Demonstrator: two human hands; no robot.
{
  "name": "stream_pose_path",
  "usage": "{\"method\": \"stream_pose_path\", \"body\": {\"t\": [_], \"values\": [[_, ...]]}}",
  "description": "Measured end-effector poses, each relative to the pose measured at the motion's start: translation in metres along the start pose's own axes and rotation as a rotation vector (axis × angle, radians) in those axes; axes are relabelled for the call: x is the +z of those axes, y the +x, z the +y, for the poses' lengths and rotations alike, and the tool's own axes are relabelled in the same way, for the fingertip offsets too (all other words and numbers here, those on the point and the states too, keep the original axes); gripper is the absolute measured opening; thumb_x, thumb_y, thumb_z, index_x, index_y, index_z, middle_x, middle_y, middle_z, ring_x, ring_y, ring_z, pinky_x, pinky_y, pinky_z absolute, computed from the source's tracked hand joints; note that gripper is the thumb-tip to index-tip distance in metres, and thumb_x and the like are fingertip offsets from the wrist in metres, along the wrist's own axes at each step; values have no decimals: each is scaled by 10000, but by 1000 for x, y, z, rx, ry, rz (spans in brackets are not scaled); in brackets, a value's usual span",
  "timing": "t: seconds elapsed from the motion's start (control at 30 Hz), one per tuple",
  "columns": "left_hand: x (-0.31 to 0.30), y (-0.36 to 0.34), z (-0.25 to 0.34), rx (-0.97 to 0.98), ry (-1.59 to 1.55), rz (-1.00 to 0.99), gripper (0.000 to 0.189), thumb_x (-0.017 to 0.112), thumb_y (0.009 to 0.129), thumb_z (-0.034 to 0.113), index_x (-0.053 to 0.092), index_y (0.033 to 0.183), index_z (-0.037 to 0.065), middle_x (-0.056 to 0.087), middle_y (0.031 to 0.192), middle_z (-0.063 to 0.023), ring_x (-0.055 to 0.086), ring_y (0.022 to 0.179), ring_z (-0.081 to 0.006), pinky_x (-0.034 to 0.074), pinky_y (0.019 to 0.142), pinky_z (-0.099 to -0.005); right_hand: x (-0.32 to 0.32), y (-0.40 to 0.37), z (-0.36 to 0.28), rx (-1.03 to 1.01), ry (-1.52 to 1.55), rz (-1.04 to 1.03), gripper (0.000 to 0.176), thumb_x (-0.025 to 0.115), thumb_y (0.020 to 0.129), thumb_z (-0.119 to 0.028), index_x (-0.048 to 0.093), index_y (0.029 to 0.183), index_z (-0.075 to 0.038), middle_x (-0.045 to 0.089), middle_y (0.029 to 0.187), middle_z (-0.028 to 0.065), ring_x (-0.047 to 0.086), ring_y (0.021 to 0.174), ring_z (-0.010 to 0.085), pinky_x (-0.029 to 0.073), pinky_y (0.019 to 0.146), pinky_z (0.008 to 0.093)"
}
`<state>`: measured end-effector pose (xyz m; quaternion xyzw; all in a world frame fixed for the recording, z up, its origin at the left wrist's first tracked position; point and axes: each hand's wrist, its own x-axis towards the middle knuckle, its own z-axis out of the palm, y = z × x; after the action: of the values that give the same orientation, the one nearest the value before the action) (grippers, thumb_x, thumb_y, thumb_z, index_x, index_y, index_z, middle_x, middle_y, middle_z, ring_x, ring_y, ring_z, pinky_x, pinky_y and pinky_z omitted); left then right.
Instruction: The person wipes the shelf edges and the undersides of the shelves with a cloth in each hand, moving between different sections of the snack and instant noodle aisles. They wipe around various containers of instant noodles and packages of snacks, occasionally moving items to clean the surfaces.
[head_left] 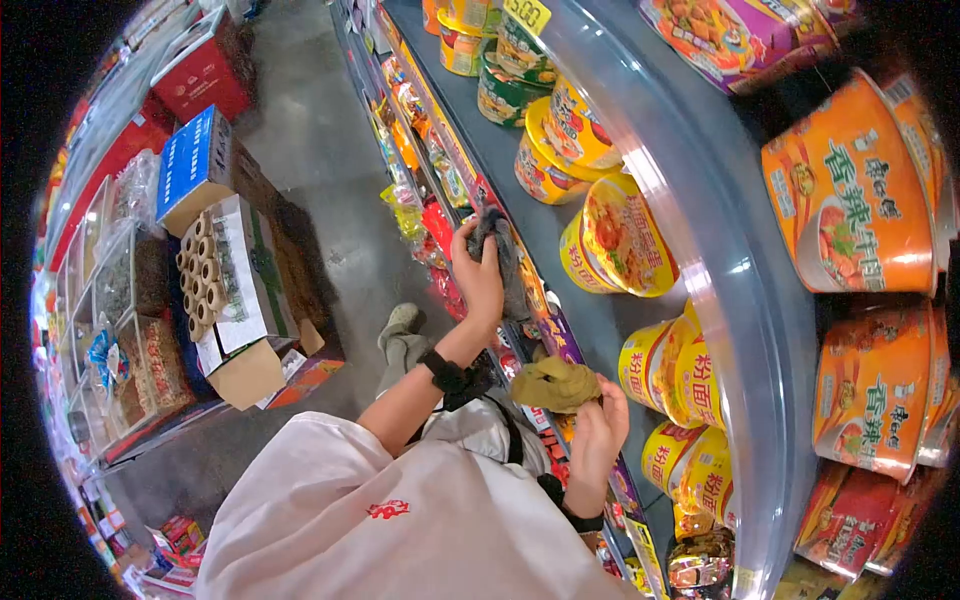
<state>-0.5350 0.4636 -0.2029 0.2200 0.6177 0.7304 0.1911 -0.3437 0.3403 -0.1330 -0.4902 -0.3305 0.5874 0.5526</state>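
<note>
My left hand (478, 278) is closed on a dark grey cloth (508, 262), which rests against the front edge of the shelf. Closer to my body, my right hand (596, 430) grips a crumpled olive-yellow cloth (553, 385) by its side, over the shelf's price-label strip. Just beyond it stand yellow instant noodle cups (655, 365) on the grey shelf (595, 330). More yellow noodle buckets (620, 235) are stacked farther along the same shelf.
A clear curved shelf guard (690, 230) runs above the cups. Large orange noodle buckets (840, 200) fill the upper shelf at right. Bagged snacks (440, 225) hang lower down. Across the aisle floor (310, 130) are an opened carton (235, 290) with cardboard tubes and clear bins (135, 265).
</note>
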Motion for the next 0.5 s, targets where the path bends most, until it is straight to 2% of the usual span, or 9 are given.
{"method": "stream_pose_path", "body": {"t": [0.03,0.13,0.2,0.27,0.3,0.4,0.47,0.5], "values": [[0,8,12,-89,20,24,260,537,814,62,480,1060,2,530,983,-103,516,903,-189,395,811,-297,-4,1,5,-22,58,-9,347,415,720,141,465,1035,6,441,1143,150,446,1065,217,373,900,316],[4,44,2,-155,-20,77,254,532,821,68,481,1062,7,537,983,-97,519,898,-172,403,794,-291,-7,2,9,-46,83,15,355,411,708,149,474,1027,5,454,1129,153,453,1057,220,377,895,316],[4,68,-11,-100,18,104,250,536,821,74,484,1057,9,552,951,-95,534,853,-168,421,757,-294,-2,2,10,-72,61,59,359,406,699,149,484,1017,3,482,1085,144,475,1019,210,389,873,308],[2,88,-14,-193,-79,57,249,542,819,79,485,1052,11,563,906,-95,547,794,-161,439,697,-286,5,4,10,-115,-58,164,317,408,687,95,518,967,-1,516,935,67,492,796,122,397,672,210],[2,100,-16,-216,-79,53,251,549,814,80,485,1047,12,567,876,-91,549,745,-153,446,649,-277,11,3,6,-112,-90,199,298,399,668,74,519,931,3,499,872,50,469,752,105,370,633,196],[4,120,-12,-225,-132,62,251,552,811,81,484,1042,13,562,872,-85,542,745,-147,442,647,-274,15,6,7,-93,-134,310,272,399,660,72,512,898,2,503,856,49,470,766,106,377,655,210],[5,143,-24,-179,-108,40,246,553,809,81,483,1035,12,557,878,-83,536,760,-146,439,654,-278,18,9,15,-175,-138,363,257,391,648,75,512,861,-2,500,827,41,469,765,109,377,675,219],[7,152,-22,-151,-85,59,238,558,804,78,499,1023,6,562,885,-76,537,779,-149,432,692,-273,11,10,20,-159,-155,417,248,391,643,77,512,843,-6,498,815,37,469,768,112,377,685,221]]}}
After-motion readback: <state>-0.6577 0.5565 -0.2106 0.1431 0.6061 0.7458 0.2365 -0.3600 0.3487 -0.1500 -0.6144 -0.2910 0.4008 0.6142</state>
